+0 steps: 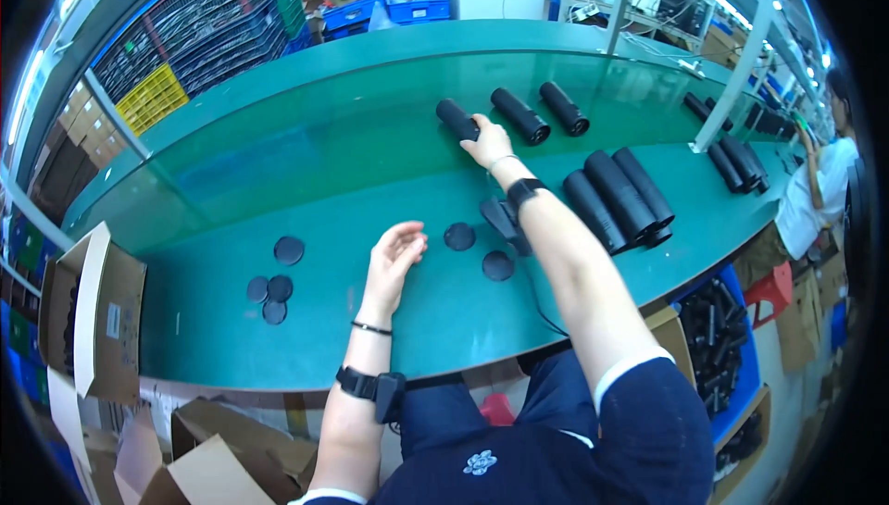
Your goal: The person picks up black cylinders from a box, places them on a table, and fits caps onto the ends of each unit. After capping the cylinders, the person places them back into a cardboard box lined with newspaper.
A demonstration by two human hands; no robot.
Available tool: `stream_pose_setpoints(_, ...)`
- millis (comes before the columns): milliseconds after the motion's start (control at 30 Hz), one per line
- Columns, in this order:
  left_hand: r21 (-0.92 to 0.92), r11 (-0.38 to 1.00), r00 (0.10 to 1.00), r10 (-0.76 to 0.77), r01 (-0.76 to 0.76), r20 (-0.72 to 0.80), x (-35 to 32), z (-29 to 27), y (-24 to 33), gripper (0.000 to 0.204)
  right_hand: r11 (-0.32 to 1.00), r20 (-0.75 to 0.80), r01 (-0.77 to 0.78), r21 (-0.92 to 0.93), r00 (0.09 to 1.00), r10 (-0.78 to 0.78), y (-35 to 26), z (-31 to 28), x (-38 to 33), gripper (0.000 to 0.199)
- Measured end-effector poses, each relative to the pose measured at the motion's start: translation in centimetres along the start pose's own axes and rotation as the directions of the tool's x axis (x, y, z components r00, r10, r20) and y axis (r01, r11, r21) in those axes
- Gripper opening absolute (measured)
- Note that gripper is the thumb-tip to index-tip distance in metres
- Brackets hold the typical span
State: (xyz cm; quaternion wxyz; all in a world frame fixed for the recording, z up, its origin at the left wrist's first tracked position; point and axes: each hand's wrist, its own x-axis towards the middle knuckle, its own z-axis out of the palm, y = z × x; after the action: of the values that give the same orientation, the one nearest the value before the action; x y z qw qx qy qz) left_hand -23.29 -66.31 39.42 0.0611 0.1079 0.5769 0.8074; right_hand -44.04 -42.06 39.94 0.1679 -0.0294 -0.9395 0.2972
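Clock hours run from the middle of the view, twelve at the far side; the person's right hand (486, 142), at about twelve, grasps the near end of a black cylinder (454, 116), its fingers curled round the side; whether the cylinder touches the surface beneath cannot be told; the left hand (398, 253), at eight, has its fingers loosely bent and released, holding nothing above the green table (213, 348).

Two more cylinders (521, 116) lie at one o'clock, just beside the held one; a cluster of thicker black cylinders (620, 198) lies near three; a black disc (459, 236) lies at three from the left hand, another disc (498, 266) slightly beyond it; four dark discs (289, 250) sit at about eight, near an open carton (118, 311); a blue bin (748, 357) of black parts stands at four; a co-worker (824, 195) is at three.
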Motion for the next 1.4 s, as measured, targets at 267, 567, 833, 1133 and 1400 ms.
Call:
stream_pose_setpoints(267, 0.105, 0.994, 0.995, 0.000, 0.011, -0.102, 0.2, -1.0, 0.6, 0.028, 0.931, 0.017, 0.197, -0.308, 0.979, -0.201, -3.2, -9.9, -2.3, 0.045)
stream_pose_setpoints(567, 0.003, 0.998, 0.997, -0.061, 0.061, 0.051, -0.2, 1.5, 0.1, 0.029, 0.789, -0.017, -0.139, -0.599, 0.987, 0.161, 6.1, -23.4, -15.8, 0.079)
stream_pose_setpoints(833, 0.030, 0.978, 0.977, 0.206, -0.208, 0.056, -5.6, 7.9, 4.3, 0.058, 0.763, 0.071, 0.404, 0.504, 0.862, -0.503, -5.8, -15.7, -25.0, 0.073)
stream_pose_setpoints(1133, 0.509, 0.775, 0.925, 0.350, -0.375, 0.149, -9.5, 3.5, 7.0, 0.073, 0.401, 0.236, -0.021, 0.916, 0.838, -0.493, -8.8, -12.9, -25.7, 0.033)
stream_pose_setpoints(1400, 0.422, 0.835, 0.935, 0.305, -0.353, 0.180, -10.4, 4.0, 6.3, 0.063, 0.228, 0.458, -0.398, 0.889, 0.783, -0.420, -10.6, -12.1, -26.6, 0.035)
